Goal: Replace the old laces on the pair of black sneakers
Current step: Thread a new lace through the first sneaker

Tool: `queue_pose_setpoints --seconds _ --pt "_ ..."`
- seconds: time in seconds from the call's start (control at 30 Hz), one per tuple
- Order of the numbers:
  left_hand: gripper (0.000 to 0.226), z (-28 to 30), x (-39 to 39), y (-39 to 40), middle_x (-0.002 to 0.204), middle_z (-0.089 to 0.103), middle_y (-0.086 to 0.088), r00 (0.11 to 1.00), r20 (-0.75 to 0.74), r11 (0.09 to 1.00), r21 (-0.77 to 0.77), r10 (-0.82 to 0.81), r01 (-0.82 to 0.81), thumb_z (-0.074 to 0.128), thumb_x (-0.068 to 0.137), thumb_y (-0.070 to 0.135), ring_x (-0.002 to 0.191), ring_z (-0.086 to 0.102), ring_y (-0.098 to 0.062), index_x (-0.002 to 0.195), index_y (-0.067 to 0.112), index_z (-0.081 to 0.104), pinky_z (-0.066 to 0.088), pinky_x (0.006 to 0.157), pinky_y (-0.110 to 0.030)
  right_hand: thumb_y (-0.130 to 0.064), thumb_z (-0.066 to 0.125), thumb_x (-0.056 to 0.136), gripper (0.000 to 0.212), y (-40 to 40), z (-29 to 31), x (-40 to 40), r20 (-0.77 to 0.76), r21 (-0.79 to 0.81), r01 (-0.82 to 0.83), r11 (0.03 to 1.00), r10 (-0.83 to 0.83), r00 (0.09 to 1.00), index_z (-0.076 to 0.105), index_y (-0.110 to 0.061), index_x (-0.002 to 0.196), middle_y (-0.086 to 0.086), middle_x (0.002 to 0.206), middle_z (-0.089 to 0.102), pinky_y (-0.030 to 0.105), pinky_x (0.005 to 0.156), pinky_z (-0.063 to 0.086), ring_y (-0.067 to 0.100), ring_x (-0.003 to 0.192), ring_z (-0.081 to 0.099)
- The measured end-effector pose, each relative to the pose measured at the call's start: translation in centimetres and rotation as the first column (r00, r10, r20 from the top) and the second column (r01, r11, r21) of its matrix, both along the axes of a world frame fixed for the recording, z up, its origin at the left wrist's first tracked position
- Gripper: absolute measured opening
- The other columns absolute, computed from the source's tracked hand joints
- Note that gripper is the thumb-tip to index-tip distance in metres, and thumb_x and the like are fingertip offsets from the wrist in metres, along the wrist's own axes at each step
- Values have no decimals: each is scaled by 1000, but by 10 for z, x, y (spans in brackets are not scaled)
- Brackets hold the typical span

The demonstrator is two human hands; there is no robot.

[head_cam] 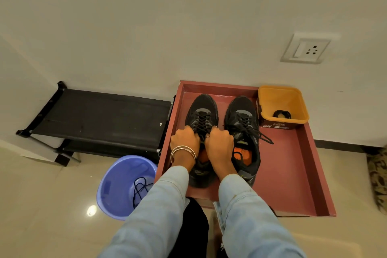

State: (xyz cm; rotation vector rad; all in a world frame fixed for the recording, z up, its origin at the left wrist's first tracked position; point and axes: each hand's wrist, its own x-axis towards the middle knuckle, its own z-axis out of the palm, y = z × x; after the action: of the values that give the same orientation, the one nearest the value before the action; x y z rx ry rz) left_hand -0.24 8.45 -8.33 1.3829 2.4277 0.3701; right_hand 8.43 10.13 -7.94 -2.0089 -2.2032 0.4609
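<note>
Hands meet over the left sneaker (pixel 202 123) in a red tray (pixel 293 174): left hand (pixel 185 139) and right hand (pixel 219 142) each curl round lace ends at its top eyelets, toe pointing away; the right sneaker (pixel 243 130) sits just beside the right hand.

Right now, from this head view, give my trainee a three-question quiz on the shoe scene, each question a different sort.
1. True or false: both hands, left hand and right hand, work at the laces of the left sneaker.
2. Which container holds a loose black lace? A) yellow bin B) blue bucket C) black rack
3. Fill in: both sneakers stand in a ____ tray.

Key: 1 true; 2 B; 3 red.
</note>
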Motion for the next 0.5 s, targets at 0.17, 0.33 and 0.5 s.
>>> queue_pose_setpoints --seconds 0.17,0.33,0.5 --pt "27 3 -3 -5 90 65 -10 998 59 999 32 8 -10 50 94 31 77 58 -23 103 9 62 47 67 -29 -15 48 97 24 0 4 4 -38 -23 -17 1000 17 999 57 0 112 19 107 65 37 76 50 35 99 62" --pt "40 7 -13 -17 104 68 -8 944 317 994 94 -87 60 68 83 36 96 63 -25 117 15 61 49 80 -29 -27 73 82 34 9 13 20 -224 -233 -106 967 53 973 61 -2 102 16 99 63 36 73 53 32 90 62" --pt "38 16 -34 -35 106 70 -9 878 474 992 129 -57 -5 73 81 20 100 65 -21 118 13 66 49 96 -31 -30 81 74 48 9 29 36 -292 -283 -55 958 -32 956 41 -12 57 3 60 44 26 49 37 22 63 50"
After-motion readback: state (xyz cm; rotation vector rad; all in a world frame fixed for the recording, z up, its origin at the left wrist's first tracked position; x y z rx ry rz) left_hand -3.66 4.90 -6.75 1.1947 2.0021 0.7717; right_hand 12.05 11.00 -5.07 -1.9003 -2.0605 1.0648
